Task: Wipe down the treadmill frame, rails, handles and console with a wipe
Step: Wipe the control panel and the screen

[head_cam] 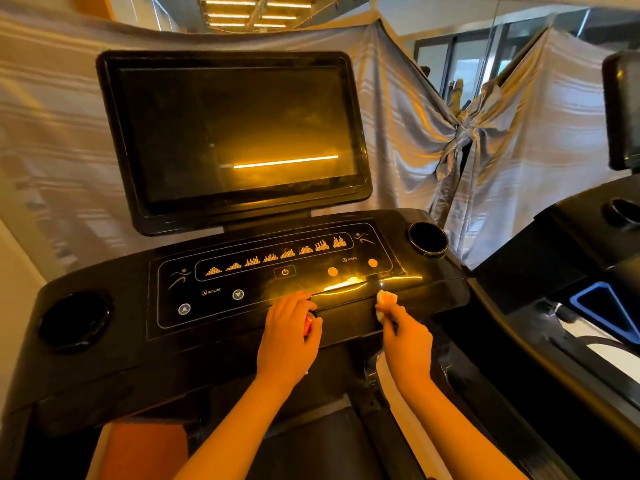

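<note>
The black treadmill console (145, 341) fills the middle of the view, with a lit button panel (277, 268) and a large dark screen (235, 133) tilted above it. My left hand (289, 334) rests on the console's front edge, its fingers curled over a red safety knob (308, 324). My right hand (407, 336) pinches a small crumpled white wipe (385, 299) against the front edge of the console, just right of a bright reflection.
Round cup holders sit at the console's left (74, 317) and right (427, 237). A second treadmill (588, 258) stands close on the right. Grey draped fabric (491, 140) hangs behind the machines. The running belt (311, 441) lies below my forearms.
</note>
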Tool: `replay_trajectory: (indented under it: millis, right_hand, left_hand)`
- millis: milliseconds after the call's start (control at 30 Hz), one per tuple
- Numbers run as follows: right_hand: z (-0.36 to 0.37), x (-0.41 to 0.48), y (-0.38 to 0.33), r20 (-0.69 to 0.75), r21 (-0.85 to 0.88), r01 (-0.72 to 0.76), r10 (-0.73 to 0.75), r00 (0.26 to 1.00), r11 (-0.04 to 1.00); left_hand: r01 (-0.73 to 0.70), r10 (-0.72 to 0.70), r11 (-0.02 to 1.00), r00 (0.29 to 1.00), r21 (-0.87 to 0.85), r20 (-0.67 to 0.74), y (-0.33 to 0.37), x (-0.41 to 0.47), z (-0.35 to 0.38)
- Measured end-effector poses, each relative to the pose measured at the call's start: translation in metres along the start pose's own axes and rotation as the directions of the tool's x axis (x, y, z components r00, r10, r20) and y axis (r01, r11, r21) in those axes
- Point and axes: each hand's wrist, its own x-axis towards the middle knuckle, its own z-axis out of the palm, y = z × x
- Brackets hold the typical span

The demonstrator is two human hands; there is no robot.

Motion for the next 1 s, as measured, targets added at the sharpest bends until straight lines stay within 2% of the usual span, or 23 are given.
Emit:
replay_trajectory:
  millis: [100, 200, 300, 433, 567, 800, 1000]
  right_hand:
    - [0.006, -0.007, -0.013, 0.094, -0.020, 0.045, -0.043, 0.995, 0.999]
    - [0.010, -0.016, -0.040, 0.161, 0.040, 0.133, -0.138, 0.977, 0.990]
    - [0.012, -0.023, -0.067, 0.127, 0.141, 0.203, -0.221, 0.967, 0.969]
    - [0.020, -0.026, -0.102, 0.055, 0.274, 0.199, -0.222, 0.974, 0.941]
    - [0.042, -0.025, -0.141, 0.026, 0.256, 0.292, -0.309, 0.951, 0.922]
    - [0.079, -0.025, -0.215, 0.075, 0.329, 0.418, -0.464, 0.882, 0.847]
    - [0.113, -0.006, -0.268, 0.177, 0.237, 0.509, -0.552, 0.815, 0.828]
  left_hand:
    - [-0.013, 0.013, 1.000, 1.000, -0.010, 0.022, 0.002, 0.001, 0.003]
    - [-0.017, 0.022, 0.995, 0.999, -0.096, 0.042, 0.001, 0.000, -0.004]
    - [-0.011, 0.017, 0.988, 0.999, -0.157, 0.039, -0.003, -0.002, -0.019]
    - [-0.009, 0.010, 0.997, 1.000, -0.070, 0.007, -0.030, -0.014, -0.045]
    - [0.025, -0.027, 0.998, 0.999, -0.051, -0.039, -0.060, -0.021, -0.079]
    - [0.101, -0.107, 0.993, 0.988, -0.053, -0.114, -0.109, -0.013, -0.132]
    - [0.207, -0.216, 0.976, 0.962, -0.070, -0.165, -0.134, 0.017, -0.162]
